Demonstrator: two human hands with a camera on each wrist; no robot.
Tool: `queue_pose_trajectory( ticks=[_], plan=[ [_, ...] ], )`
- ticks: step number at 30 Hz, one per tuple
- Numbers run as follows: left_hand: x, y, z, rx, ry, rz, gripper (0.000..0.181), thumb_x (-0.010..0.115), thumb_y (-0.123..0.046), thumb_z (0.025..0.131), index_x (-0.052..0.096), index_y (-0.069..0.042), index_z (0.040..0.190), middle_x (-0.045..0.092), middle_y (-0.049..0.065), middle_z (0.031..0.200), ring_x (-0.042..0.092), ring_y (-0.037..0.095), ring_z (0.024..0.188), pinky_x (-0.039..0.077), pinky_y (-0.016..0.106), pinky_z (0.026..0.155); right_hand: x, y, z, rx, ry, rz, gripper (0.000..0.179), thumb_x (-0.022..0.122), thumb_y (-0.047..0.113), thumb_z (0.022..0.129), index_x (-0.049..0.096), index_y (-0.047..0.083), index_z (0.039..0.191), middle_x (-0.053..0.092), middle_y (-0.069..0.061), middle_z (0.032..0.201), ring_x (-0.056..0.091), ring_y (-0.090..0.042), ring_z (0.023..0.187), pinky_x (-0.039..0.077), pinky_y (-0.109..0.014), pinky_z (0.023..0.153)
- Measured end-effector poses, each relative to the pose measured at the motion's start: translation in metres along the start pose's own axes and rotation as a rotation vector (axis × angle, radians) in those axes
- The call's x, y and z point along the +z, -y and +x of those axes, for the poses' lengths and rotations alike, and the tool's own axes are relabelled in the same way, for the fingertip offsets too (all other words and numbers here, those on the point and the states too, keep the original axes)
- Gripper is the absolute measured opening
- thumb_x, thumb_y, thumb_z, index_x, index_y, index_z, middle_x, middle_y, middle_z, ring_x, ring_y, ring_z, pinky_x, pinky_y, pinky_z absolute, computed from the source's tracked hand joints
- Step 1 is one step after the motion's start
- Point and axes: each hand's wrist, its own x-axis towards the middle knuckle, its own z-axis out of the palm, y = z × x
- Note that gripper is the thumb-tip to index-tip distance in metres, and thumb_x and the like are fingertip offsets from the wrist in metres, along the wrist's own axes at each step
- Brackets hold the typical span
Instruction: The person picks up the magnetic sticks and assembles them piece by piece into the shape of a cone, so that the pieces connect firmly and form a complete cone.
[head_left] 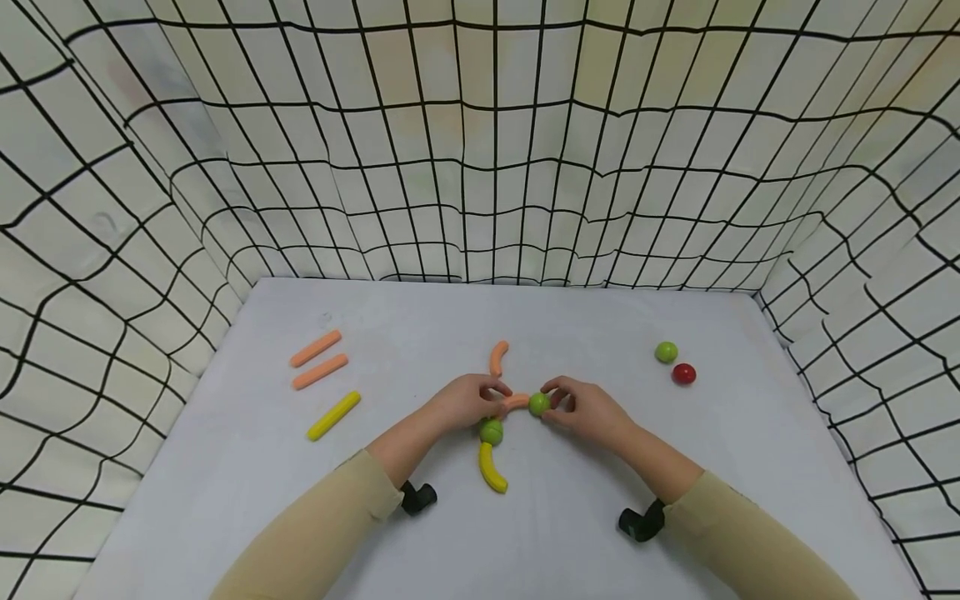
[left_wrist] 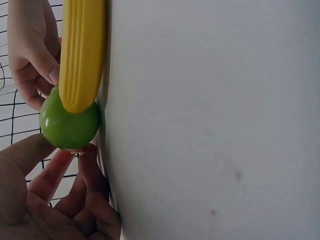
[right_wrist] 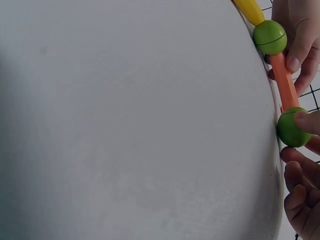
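My left hand (head_left: 472,402) pinches a curved orange stick (head_left: 517,402) close to its left end. On that stick's right end sits a green ball (head_left: 539,404), which my right hand (head_left: 592,412) grips between thumb and fingers. Just below the left fingertips is a second green ball (head_left: 491,431), with a curved yellow stick (head_left: 491,468) running from it towards me. The right wrist view has yellow stick (right_wrist: 250,11), green ball (right_wrist: 270,37), orange stick (right_wrist: 285,80) and the gripped ball (right_wrist: 292,129) in a chain. Left fingers partly hide the joint there.
Another curved orange stick (head_left: 498,358) lies just beyond the left hand. Two straight orange sticks (head_left: 316,348) and a straight yellow stick (head_left: 333,416) lie at left. A green ball (head_left: 666,352) and a red ball (head_left: 684,373) rest at right. Black netting (head_left: 495,167) surrounds the white table (head_left: 555,542).
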Motion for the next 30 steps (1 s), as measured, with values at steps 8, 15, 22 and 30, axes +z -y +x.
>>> queue_pose_trajectory(
  ticks=[8, 15, 22, 30],
  plan=[
    [0.001, 0.003, -0.007, -0.012, -0.018, -0.007, 0.03, 0.073, -0.022, 0.09, 0.069, -0.018, 0.12, 0.066, 0.003, 0.103, 0.059, 0.017, 0.087, 0.049, 0.033, 0.076, 0.004, 0.0, 0.009, -0.027, -0.004, 0.01, 0.034, 0.077, 0.024, 0.088, 0.067, 0.022, 0.121, 0.066, 0.008, 0.096, 0.055, -0.013, 0.077, 0.047, -0.031, 0.068],
    [0.0, 0.011, -0.015, -0.033, -0.042, -0.004, 0.033, 0.073, -0.022, 0.091, 0.068, -0.019, 0.124, 0.065, 0.002, 0.099, 0.059, 0.016, 0.083, 0.049, 0.031, 0.073, 0.007, 0.007, 0.017, -0.072, 0.03, 0.019, 0.034, 0.076, 0.025, 0.089, 0.068, 0.023, 0.122, 0.066, 0.009, 0.097, 0.056, -0.012, 0.077, 0.047, -0.03, 0.069],
    [-0.005, 0.019, -0.025, -0.066, -0.05, -0.065, 0.039, 0.073, -0.017, 0.09, 0.066, -0.021, 0.128, 0.063, 0.004, 0.099, 0.06, 0.016, 0.073, 0.049, 0.028, 0.063, 0.01, 0.017, 0.029, -0.111, 0.074, 0.015, 0.035, 0.074, 0.023, 0.09, 0.068, 0.023, 0.125, 0.067, 0.01, 0.1, 0.056, -0.01, 0.08, 0.048, -0.03, 0.072],
    [-0.007, 0.029, -0.033, -0.08, -0.062, -0.092, 0.041, 0.073, -0.019, 0.091, 0.064, -0.021, 0.131, 0.063, 0.003, 0.096, 0.061, 0.016, 0.069, 0.049, 0.029, 0.058, 0.015, 0.021, 0.039, -0.162, 0.117, 0.009, 0.036, 0.074, 0.024, 0.091, 0.068, 0.023, 0.127, 0.066, 0.01, 0.102, 0.055, -0.01, 0.08, 0.048, -0.029, 0.071]
  ],
)
